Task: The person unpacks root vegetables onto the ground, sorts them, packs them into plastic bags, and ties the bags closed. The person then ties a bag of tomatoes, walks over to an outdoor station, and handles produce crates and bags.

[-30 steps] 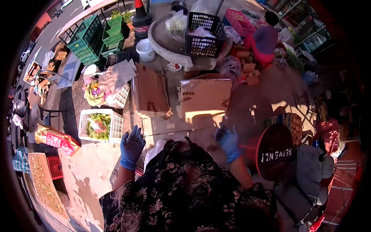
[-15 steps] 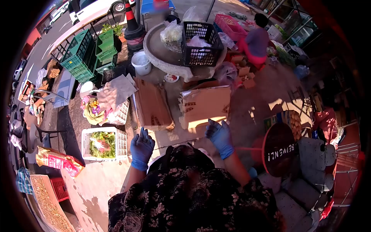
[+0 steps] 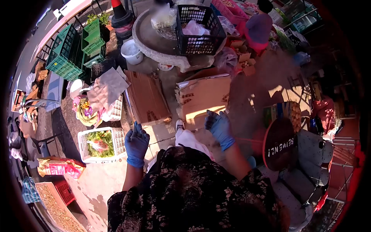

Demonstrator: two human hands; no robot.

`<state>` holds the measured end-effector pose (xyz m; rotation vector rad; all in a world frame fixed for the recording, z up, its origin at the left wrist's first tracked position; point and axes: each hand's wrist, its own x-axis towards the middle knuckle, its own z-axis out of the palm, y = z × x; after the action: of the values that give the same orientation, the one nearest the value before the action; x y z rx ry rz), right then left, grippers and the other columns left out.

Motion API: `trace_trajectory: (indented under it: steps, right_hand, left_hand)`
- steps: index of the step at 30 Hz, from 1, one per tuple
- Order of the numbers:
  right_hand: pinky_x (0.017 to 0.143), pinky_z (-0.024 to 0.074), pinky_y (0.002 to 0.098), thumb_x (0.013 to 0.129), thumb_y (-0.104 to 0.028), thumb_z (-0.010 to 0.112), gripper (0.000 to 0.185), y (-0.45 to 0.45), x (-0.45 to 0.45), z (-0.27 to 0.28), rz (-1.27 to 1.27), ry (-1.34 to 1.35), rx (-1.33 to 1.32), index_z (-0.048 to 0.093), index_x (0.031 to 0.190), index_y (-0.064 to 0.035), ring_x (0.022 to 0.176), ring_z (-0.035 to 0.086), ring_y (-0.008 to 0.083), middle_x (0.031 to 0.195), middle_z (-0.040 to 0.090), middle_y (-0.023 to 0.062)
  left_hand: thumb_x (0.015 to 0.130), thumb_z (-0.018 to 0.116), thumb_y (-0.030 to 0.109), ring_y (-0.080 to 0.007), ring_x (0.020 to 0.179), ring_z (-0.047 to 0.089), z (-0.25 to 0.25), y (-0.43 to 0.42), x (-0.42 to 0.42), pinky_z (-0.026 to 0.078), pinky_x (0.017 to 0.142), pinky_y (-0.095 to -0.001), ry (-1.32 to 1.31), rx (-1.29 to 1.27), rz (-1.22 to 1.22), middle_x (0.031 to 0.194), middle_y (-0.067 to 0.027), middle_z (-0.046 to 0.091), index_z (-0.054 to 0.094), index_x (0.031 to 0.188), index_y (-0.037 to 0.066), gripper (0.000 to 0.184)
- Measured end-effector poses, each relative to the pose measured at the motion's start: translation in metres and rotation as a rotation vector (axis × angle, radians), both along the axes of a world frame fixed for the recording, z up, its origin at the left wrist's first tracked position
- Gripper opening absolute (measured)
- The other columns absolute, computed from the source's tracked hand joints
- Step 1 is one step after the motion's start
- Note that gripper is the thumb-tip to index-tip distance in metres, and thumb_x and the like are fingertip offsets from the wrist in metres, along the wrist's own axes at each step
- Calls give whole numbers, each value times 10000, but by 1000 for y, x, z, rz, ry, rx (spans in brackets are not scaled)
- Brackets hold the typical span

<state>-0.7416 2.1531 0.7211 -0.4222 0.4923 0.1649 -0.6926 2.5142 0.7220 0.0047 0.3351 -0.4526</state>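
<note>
My left hand [image 3: 136,145], in a blue glove, is raised in front of my body with its fingers loosely bent and nothing in it. To its left stands a white basket [image 3: 82,146] of leafy greens [image 3: 106,149]. My right hand [image 3: 220,130], gloved the same way, hovers with its fingers slightly bent and apart, also holding nothing. From my view it is nearest the lower right corner of a flattened cardboard box [image 3: 205,94]. A second cardboard box [image 3: 147,98] lies to the left of that one, ahead of my left hand.
A black crate [image 3: 199,45] sits on a round stone table [image 3: 170,63] ahead. A white bucket [image 3: 132,54] stands beside it. Green crates [image 3: 65,54] are stacked at left. A person [image 3: 258,29] crouches at upper right. A round dark sign [image 3: 279,145] stands at right.
The boxes, crates and table have shifted slightly in view, and my shoe and light trouser leg now show ahead of me. Both hands stay raised and empty.
</note>
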Motion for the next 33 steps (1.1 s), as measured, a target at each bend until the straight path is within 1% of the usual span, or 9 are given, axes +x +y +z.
trace_trajectory:
  steps: [1, 7, 10, 11, 14, 18, 23, 31, 33]
  right_hand:
    - [731, 471, 382, 847, -408, 497, 511, -1, 17, 3, 25, 10, -58, 552, 1128, 15, 782, 579, 257, 896, 619, 140]
    - [696, 470, 372, 852, -397, 501, 464, -11, 119, -7, 157, 55, -9, 583, 1082, -3, 755, 577, 253, 868, 624, 127]
    - [678, 497, 380, 877, -380, 460, 410, -8, 168, -7, 242, 115, -77, 600, 1031, -27, 699, 596, 248, 820, 637, 115]
    - [655, 500, 378, 879, -361, 458, 385, -2, 182, -3, 196, 190, -88, 605, 1013, -31, 706, 599, 245, 820, 638, 115]
    - [670, 503, 379, 882, -345, 453, 370, 6, 212, 4, 279, 121, -113, 605, 1008, -32, 714, 602, 253, 835, 638, 122]
    - [709, 509, 396, 885, -315, 462, 341, 28, 226, 4, 262, 65, -134, 601, 1004, -29, 758, 608, 263, 861, 636, 132]
    - [710, 505, 391, 888, -277, 464, 323, 64, 225, 5, 256, 83, -98, 597, 1023, -15, 770, 606, 258, 862, 641, 133]
    - [709, 496, 371, 864, -264, 511, 316, 103, 249, -7, 307, 35, -55, 611, 1009, -2, 765, 603, 244, 858, 641, 117]
    - [708, 497, 373, 855, -261, 524, 309, 110, 257, -6, 305, 51, -83, 614, 1003, -6, 764, 603, 241, 854, 641, 117]
  left_hand:
    - [862, 459, 196, -197, 940, 551, 1, -1, 6, 409, 882, -368, 24, 10, 16, 1110, -100, 616, 529, 1208, 71, 375]
    - [843, 505, 166, -200, 926, 538, 3, -9, 45, 401, 862, -359, 99, 72, 155, 1098, -69, 607, 524, 1188, 51, 364]
    - [842, 509, 165, -197, 919, 535, 7, -8, 59, 393, 862, -357, 108, 31, 252, 1109, -59, 602, 527, 1181, 53, 358]
    - [841, 511, 162, -192, 916, 530, 7, -5, 61, 388, 860, -356, 134, 36, 278, 1115, -55, 597, 521, 1190, 59, 364]
    - [850, 495, 174, -186, 904, 529, -6, 4, 66, 395, 850, -357, 125, 32, 277, 1129, -60, 593, 510, 1216, 73, 380]
    - [850, 490, 200, -200, 900, 547, -17, 21, 81, 419, 853, -356, 139, -47, 255, 1093, -98, 613, 525, 1198, 47, 382]
    - [857, 471, 179, -218, 924, 559, -13, 62, 112, 416, 865, -360, 122, -6, 232, 1091, -114, 613, 528, 1192, 44, 365]
    - [854, 479, 168, -202, 914, 548, 4, 102, 113, 414, 869, -369, 80, 60, 282, 1124, -90, 601, 508, 1229, 81, 386]
    - [853, 481, 180, -185, 883, 522, 6, 104, 109, 406, 840, -350, 147, 128, 311, 1108, -75, 606, 530, 1199, 67, 367]
